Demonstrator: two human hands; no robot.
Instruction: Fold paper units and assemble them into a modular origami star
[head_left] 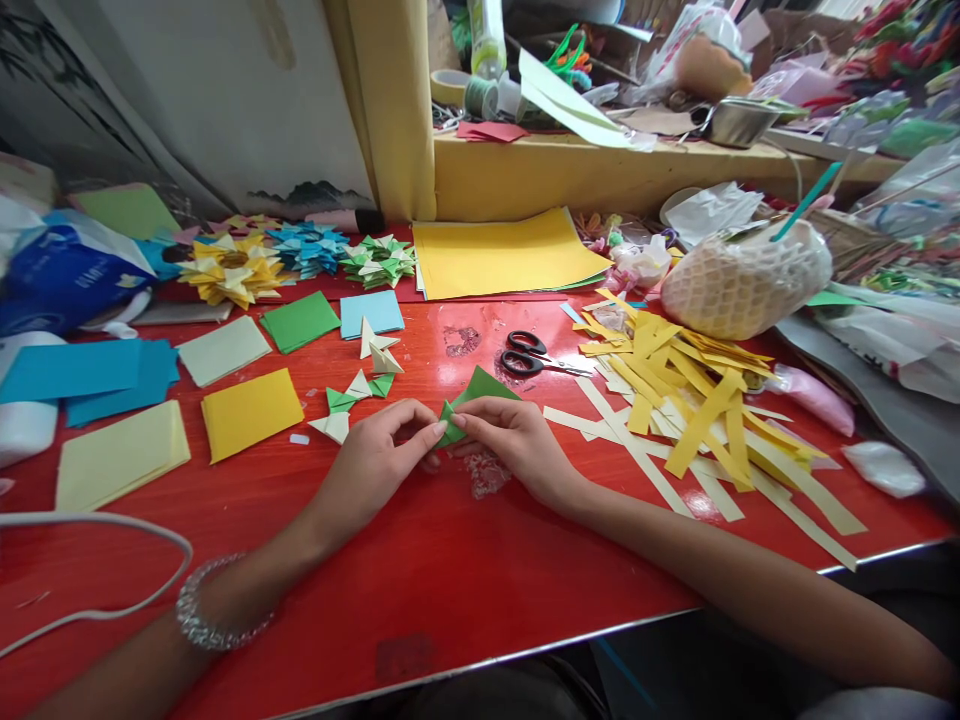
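A small folded piece of green paper [449, 428] is pinched between both hands above the middle of the red table. My left hand [390, 440] holds its left side with thumb and fingers. From the other side, my right hand [517, 440] grips it, fingers closed. Behind my right hand shows a flat green sheet [486, 386], partly hidden. Left of the hands lie folded green and cream paper pieces [349, 398], with pointed cream pieces [377, 345] just beyond. Black-handled scissors [529, 357] rest past my right hand.
Paper stacks in yellow [253, 412], green [300, 321] and blue [97, 375] lie left. Folded paper stars [232, 270] stand behind them. Cut strips [675, 390] heap up at right, near a net-wrapped cup [746, 280]. A white cable [112, 520] curves at front left.
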